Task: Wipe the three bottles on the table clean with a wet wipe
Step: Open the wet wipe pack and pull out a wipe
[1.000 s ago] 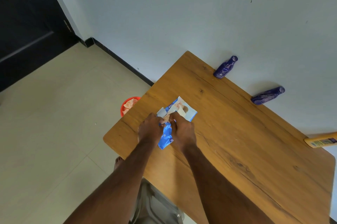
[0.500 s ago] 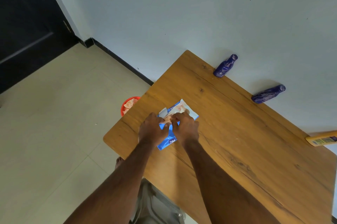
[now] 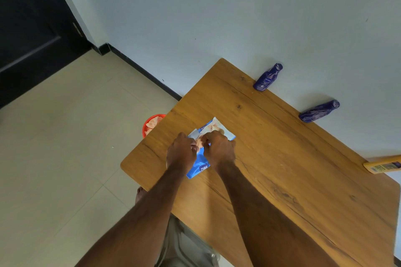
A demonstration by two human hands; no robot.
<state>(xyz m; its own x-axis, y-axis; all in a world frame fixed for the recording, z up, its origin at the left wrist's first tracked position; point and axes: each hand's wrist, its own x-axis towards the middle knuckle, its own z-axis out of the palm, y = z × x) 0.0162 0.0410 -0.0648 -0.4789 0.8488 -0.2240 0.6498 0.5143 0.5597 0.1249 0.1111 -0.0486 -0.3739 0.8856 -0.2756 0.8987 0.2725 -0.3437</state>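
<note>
Both hands sit on the soft blue plastic wet-wipe pack (image 3: 200, 163) at the near table edge: left hand (image 3: 181, 153) curled, pinching at the pack's opening, right hand (image 3: 220, 151) curled over the top, now bunched closer over the flap than a second ago — likely a wipe about to come free, none out yet. Beyond the right hand, well apart against the wall, stand two dark blue plastic bottles (image 3: 267, 79) (image 3: 318, 111); farther right, a yellow plastic bottle (image 3: 383, 165), all unwiped.
</note>
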